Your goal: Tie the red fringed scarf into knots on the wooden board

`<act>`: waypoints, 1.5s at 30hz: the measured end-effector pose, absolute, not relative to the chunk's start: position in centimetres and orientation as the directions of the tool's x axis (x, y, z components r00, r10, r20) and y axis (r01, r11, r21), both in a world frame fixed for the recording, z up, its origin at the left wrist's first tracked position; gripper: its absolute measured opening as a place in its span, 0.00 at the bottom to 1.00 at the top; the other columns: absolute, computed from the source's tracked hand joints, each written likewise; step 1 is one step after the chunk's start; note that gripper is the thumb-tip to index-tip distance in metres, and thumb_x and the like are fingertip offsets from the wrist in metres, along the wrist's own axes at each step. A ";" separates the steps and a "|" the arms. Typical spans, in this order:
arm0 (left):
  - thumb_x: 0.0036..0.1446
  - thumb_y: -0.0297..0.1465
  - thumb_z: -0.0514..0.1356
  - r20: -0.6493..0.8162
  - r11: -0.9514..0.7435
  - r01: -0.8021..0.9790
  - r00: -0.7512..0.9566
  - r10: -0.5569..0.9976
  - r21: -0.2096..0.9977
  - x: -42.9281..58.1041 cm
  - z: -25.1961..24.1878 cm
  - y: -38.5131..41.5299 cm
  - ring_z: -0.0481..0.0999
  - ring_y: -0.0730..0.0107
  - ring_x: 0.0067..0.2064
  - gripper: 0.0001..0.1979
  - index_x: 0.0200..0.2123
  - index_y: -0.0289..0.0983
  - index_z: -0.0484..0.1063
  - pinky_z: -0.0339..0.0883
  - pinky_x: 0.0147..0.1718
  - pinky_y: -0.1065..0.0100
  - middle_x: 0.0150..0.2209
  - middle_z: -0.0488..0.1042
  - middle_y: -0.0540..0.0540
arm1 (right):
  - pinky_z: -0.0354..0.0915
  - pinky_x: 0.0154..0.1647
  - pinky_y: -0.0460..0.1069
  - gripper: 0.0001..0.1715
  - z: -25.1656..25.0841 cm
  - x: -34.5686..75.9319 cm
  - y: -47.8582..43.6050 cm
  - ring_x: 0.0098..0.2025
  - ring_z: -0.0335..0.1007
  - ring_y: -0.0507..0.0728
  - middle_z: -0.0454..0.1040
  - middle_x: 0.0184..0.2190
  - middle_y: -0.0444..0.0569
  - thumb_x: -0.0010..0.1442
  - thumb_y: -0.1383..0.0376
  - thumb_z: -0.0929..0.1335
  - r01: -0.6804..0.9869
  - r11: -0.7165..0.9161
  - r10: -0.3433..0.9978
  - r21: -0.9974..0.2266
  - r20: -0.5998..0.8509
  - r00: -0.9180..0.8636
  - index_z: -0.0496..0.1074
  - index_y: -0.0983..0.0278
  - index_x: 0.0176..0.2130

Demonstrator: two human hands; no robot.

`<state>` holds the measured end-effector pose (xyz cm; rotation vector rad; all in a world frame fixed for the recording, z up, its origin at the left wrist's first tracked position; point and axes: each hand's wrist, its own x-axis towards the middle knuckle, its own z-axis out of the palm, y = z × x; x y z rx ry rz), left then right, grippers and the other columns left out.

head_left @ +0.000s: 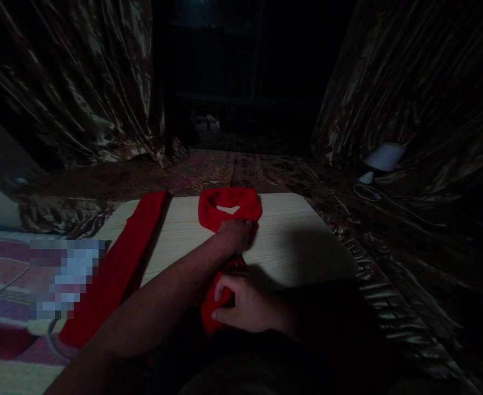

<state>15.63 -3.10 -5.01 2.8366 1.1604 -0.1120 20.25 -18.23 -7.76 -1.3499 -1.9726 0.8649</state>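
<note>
A looped piece of red cloth (229, 194) lies near the far edge of a light wood-grain table (282, 219), with bare wood showing through its opening. My left hand (236, 235) reaches across and is closed on the near end of the loop; its fingertips are partly hidden. Closer to my body, my right hand (245, 302) curls thumb and fingers around the lower red cloth (210, 315), which hangs toward the table's near side. Whether the upper and lower parts are one piece is partly covered by my hands.
A long folded red cloth strip (138, 236) runs down the table's left side. Further left are a striped bedspread (3, 263) and a blurred-out item (66, 280). A white lamp (385, 156) with a cord lies at right. Patterned curtains (113, 71) hang behind; the room is dark.
</note>
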 end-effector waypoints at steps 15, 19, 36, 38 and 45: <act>0.64 0.29 0.51 -0.024 -0.776 0.623 0.781 0.624 0.100 15.6 -7.2 -3.8 0.78 0.49 0.42 0.23 0.60 0.45 0.71 0.67 0.40 0.56 0.45 0.75 0.33 | 0.63 0.55 0.45 0.22 -8.0 22.0 -17.7 0.51 0.74 0.53 0.78 0.48 0.41 0.54 0.76 0.66 0.569 0.263 0.920 -0.779 0.024 -0.392 0.74 0.56 0.45; 0.59 0.27 0.57 -0.035 -0.784 0.600 0.797 0.603 0.160 14.9 -6.8 -3.0 0.77 0.46 0.41 0.15 0.46 0.35 0.80 0.66 0.40 0.55 0.41 0.75 0.31 | 0.65 0.50 0.46 0.16 -8.0 22.2 -17.7 0.46 0.75 0.53 0.79 0.43 0.42 0.55 0.72 0.68 0.615 0.222 0.933 -0.756 -0.018 -0.358 0.75 0.57 0.43; 0.38 0.27 0.62 -0.139 -0.206 0.334 0.768 0.625 0.920 9.0 -7.1 5.3 0.63 0.75 0.24 0.25 0.44 0.34 0.78 0.56 0.25 0.72 0.23 0.69 0.54 | 0.63 0.45 0.47 0.30 -3.1 28.4 -15.5 0.46 0.73 0.58 0.77 0.49 0.47 0.50 0.70 0.71 0.829 0.313 0.866 -0.463 -0.220 -0.449 0.75 0.57 0.53; 0.40 0.29 0.65 -0.135 -0.218 0.312 0.805 0.577 0.925 9.2 -6.8 4.8 0.70 0.71 0.30 0.24 0.45 0.35 0.78 0.63 0.32 0.71 0.29 0.75 0.50 | 0.63 0.41 0.46 0.29 -2.8 30.1 -14.5 0.42 0.74 0.57 0.79 0.45 0.47 0.49 0.71 0.70 0.857 0.277 0.857 -0.435 -0.291 -0.425 0.76 0.58 0.51; 0.32 0.34 0.74 -0.104 -0.359 0.360 0.816 0.568 0.861 9.6 -6.6 4.0 0.73 0.68 0.35 0.28 0.42 0.37 0.77 0.66 0.33 0.71 0.34 0.76 0.51 | 0.65 0.43 0.48 0.41 -1.7 38.1 -9.2 0.46 0.73 0.60 0.75 0.51 0.55 0.47 0.69 0.74 0.959 -0.036 0.975 -0.281 -0.220 -0.028 0.66 0.64 0.60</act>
